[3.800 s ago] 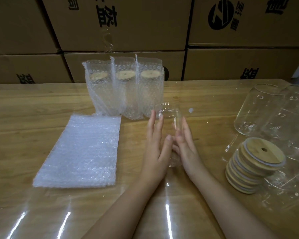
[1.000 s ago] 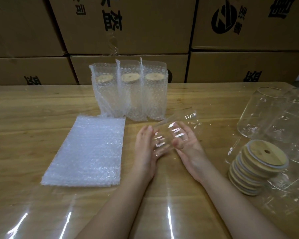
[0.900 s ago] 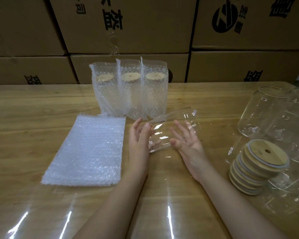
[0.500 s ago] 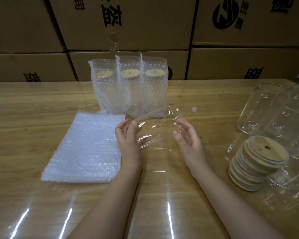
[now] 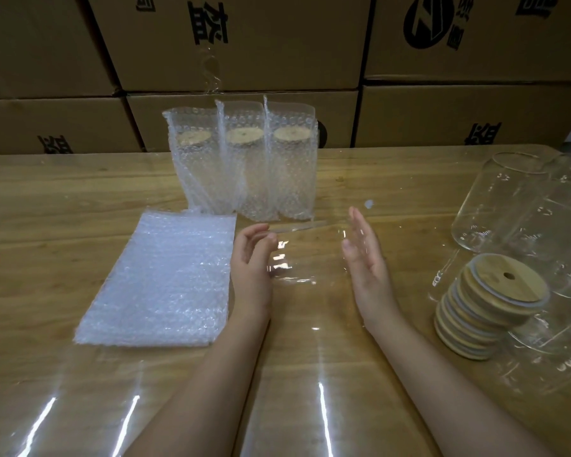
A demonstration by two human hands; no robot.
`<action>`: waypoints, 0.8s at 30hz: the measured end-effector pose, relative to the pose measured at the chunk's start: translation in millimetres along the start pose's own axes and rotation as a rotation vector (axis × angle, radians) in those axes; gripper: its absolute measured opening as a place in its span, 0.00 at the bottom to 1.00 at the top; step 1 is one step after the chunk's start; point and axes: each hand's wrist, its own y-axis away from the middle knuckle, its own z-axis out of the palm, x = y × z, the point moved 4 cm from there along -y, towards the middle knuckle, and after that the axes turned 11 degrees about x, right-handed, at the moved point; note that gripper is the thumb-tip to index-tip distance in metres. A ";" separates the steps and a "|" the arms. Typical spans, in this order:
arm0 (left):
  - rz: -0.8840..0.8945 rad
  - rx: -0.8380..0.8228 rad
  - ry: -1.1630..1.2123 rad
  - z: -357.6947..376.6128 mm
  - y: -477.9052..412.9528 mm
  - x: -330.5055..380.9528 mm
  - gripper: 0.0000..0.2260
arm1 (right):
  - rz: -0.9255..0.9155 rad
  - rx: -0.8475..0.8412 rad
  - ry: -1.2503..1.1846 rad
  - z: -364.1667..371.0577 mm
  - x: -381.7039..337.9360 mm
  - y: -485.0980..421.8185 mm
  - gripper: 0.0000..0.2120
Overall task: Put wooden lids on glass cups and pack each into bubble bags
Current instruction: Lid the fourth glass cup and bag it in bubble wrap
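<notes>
A clear, smooth glass cup (image 5: pixel 305 255) is lying sideways between both hands over the glossy wooden table (image 5: pixel 47 199). The left hand (image 5: pixel 251 265) is gripping its left end with curled fingers, and the right hand (image 5: pixel 366 265) is pressing straight fingers flat against its right end. Flat, knobbly bubble bags (image 5: pixel 165 278) are lying left and round wooden lids (image 5: pixel 485 311) are leaning stacked right.

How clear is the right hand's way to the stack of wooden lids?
Probably yes: the right hand, open against the glass cup, has only bare table between it and the lid stack, though the left hand must steady the cup.
</notes>
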 end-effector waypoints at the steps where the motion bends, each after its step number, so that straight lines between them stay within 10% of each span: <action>1: -0.017 -0.006 0.007 -0.4 -1.7 -1.4 0.12 | 0.011 0.001 0.001 -0.4 -1.3 0.7 0.25; 24: -0.151 0.071 0.216 -7.6 -11.1 -2.7 0.13 | -0.108 0.016 0.053 2.6 -1.0 3.6 0.15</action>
